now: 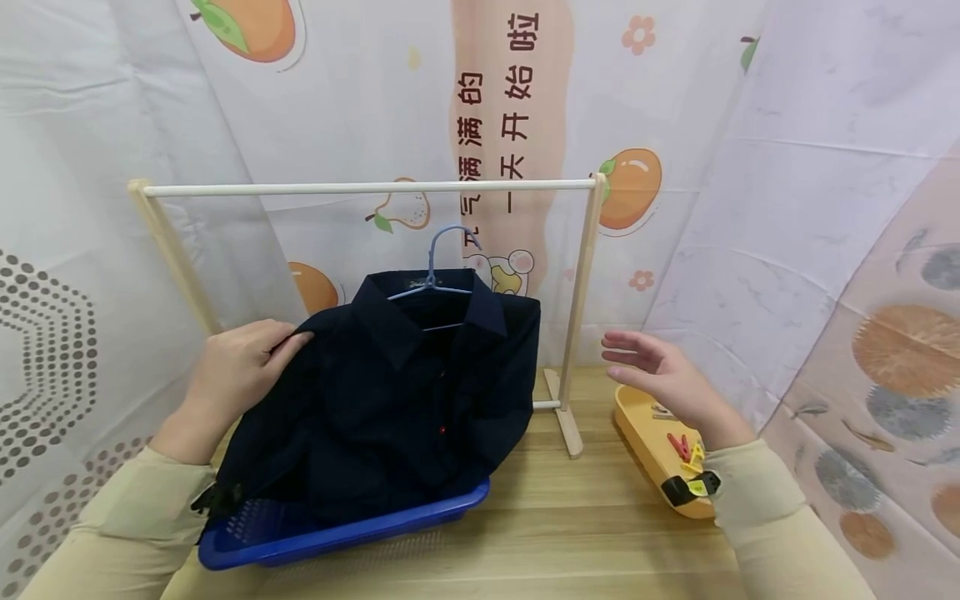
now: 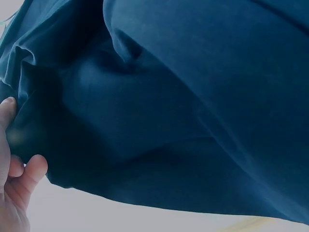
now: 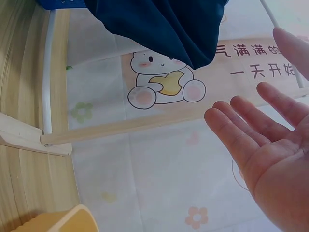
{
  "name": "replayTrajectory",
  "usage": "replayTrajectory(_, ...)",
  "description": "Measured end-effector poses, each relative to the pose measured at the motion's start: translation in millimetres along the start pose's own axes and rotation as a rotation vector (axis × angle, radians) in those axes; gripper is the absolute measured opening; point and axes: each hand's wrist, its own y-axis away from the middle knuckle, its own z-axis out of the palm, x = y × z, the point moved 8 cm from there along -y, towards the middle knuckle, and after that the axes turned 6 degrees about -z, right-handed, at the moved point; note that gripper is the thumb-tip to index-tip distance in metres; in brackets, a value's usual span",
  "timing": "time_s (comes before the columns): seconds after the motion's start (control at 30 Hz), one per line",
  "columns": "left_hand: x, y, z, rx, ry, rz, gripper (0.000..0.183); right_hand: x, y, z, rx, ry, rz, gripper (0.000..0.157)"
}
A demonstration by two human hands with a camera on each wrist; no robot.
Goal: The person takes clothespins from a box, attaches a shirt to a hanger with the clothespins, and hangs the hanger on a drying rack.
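Note:
A dark navy shirt [image 1: 390, 392] with a collar is on a blue wire hanger [image 1: 432, 258], whose hook stands up above the neckline. At the shirt's shoulder on the left, my left hand [image 1: 243, 367] pinches the cloth between thumb and fingers; the left wrist view shows the same fingers at the edge of the fabric [image 2: 145, 135]. My right hand [image 1: 660, 375] is off to the right, apart from the shirt, its fingers extended and holding nothing. In the right wrist view that palm [image 3: 275, 164] faces the shirt's hanging corner [image 3: 193, 43].
Behind the shirt stands a wooden rack with a white rail [image 1: 360, 188]. The shirt's lower part hangs over a blue plastic basket [image 1: 345, 537]. On the wooden table [image 1: 555, 517], a yellow tray [image 1: 637, 433] with coloured clothespins [image 1: 681, 447] lies under the right forearm. Printed curtains surround everything.

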Motion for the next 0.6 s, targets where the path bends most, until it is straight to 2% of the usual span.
replayTrajectory(0.07,-0.4,0.8,0.3,-0.001,0.004,0.000,0.008,-1.3,0.5,-1.2,0.000,0.003,-0.007,0.051)
replayTrajectory(0.27,-2.3,5.2,-0.9,0.001,0.008,0.005,0.025,-2.3,1.1,-6.7,0.020,0.034,0.003,0.050)
replayTrajectory(0.43,-4.7,7.5,-1.2,-0.007,0.004,-0.011,0.010,3.9,1.9,-14.7,0.033,0.078,0.044,0.053)
replayTrajectory(0.6,-5.8,8.8,-0.4,-0.017,-0.002,-0.018,0.007,11.8,3.0,-23.9,0.035,0.133,0.080,0.058)
